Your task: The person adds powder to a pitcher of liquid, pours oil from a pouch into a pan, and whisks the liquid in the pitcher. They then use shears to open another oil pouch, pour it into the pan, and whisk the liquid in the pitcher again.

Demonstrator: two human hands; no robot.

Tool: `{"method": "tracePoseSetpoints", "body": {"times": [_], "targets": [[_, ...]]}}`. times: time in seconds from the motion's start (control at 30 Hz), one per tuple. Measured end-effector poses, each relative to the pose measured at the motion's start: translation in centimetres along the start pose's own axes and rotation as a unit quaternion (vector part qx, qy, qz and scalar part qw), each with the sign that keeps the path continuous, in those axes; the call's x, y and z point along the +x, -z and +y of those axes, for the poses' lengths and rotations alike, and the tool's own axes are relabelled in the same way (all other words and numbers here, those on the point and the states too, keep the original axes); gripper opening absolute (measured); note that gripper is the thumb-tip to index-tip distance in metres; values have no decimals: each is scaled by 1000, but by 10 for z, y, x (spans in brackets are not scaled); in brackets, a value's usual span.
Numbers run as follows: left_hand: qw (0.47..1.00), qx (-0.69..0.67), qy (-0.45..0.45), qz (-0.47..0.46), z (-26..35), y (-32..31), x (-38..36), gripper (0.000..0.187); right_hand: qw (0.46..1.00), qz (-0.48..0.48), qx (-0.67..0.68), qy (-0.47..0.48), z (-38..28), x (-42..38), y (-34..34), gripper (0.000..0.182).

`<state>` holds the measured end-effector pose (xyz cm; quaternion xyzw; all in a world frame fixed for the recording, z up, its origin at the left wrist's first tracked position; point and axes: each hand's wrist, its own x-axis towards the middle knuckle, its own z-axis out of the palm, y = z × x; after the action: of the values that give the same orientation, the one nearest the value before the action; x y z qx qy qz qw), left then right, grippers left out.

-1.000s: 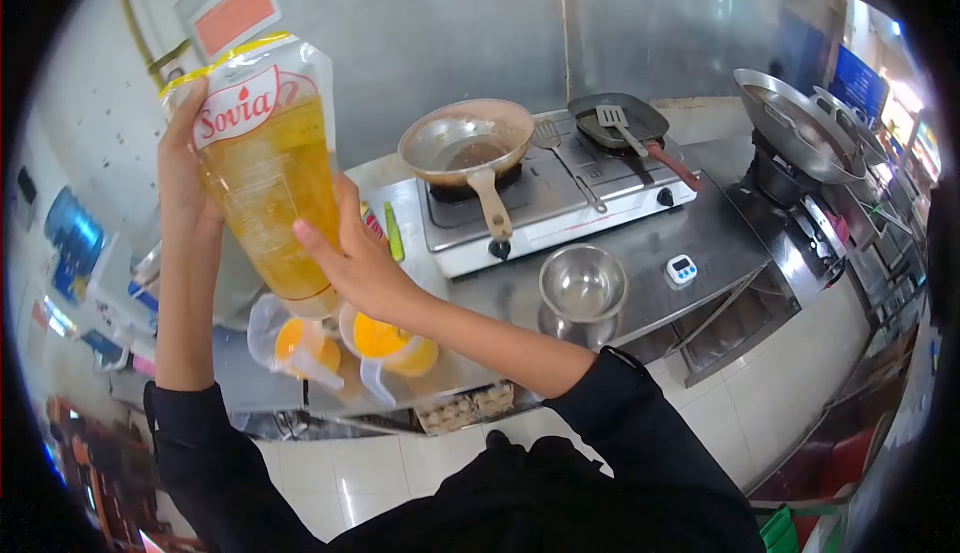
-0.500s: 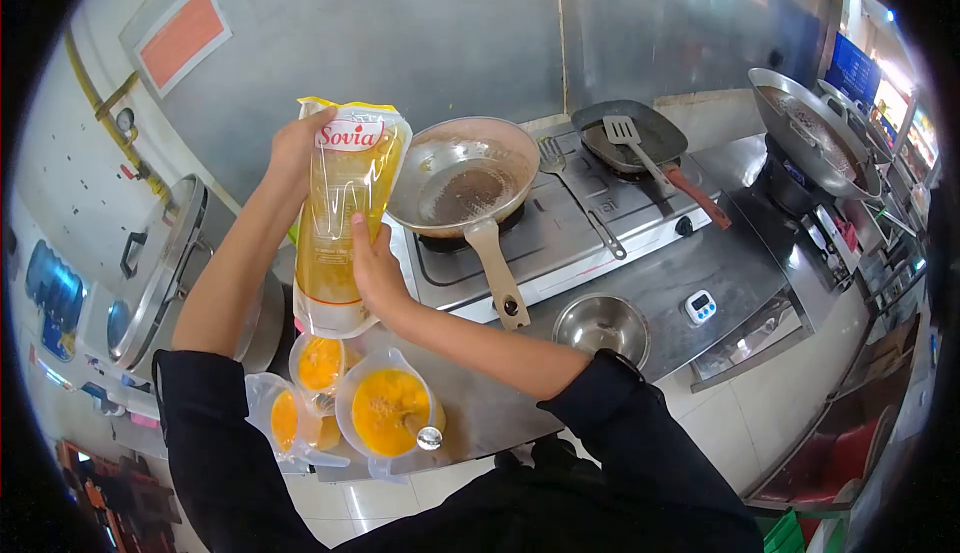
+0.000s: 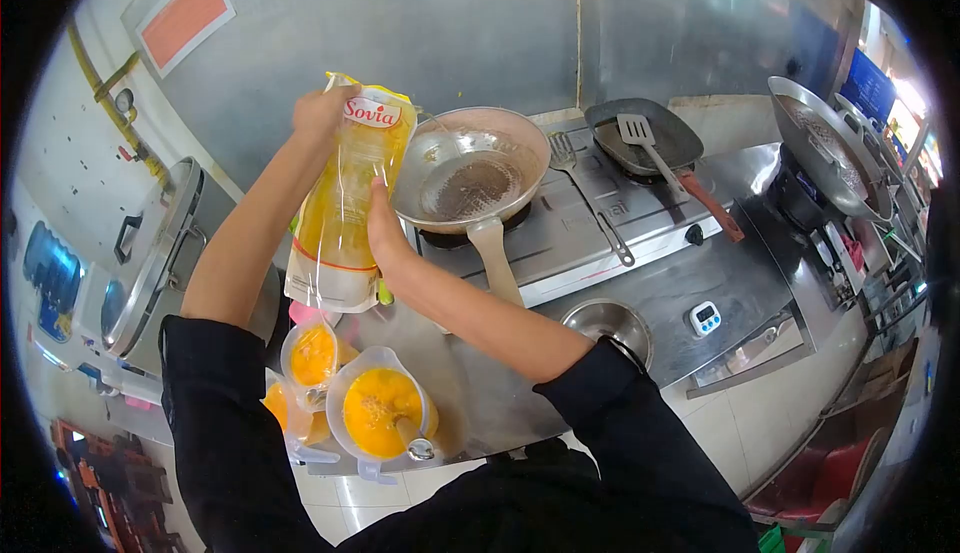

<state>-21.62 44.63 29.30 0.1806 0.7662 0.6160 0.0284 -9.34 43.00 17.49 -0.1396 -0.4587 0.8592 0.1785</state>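
Observation:
A yellow oil pouch (image 3: 345,198) with a Sovia label tilts rightward, its top corner at the rim of a round frying pan (image 3: 475,178) on the stove. A thin stream of oil seems to run from that corner into the pan. My left hand (image 3: 325,113) grips the pouch's upper left edge. Against the pouch's lower right side, my right hand (image 3: 388,228) presses with its thumb up, its other fingers hidden behind. Below the pouch stand jugs of orange-yellow liquid, one a larger jug (image 3: 382,413) with a utensil in it.
A slotted turner (image 3: 590,198) lies on the stove (image 3: 560,233). Behind it, a square pan (image 3: 645,133) carries a spatula (image 3: 650,153). A steel bowl (image 3: 610,325) and a timer (image 3: 704,319) sit on the counter. A large wok (image 3: 820,143) stands at right, a lidded metal container (image 3: 160,263) at left.
The pouch has tipped to the right, its top now at the pan's rim, with a thin stream visible. Both hands have moved with it. The view has shifted slightly.

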Motion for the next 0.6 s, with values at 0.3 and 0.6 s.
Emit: {"method": "tracePoseSetpoints", "body": {"times": [0.3, 0.6], "targets": [[998, 48, -36, -9, -4, -6, 2, 27, 994, -66, 84, 9, -1, 3, 8, 56], [997, 59, -41, 6, -2, 3, -7, 29, 993, -70, 85, -44, 2, -4, 4, 53]]}}
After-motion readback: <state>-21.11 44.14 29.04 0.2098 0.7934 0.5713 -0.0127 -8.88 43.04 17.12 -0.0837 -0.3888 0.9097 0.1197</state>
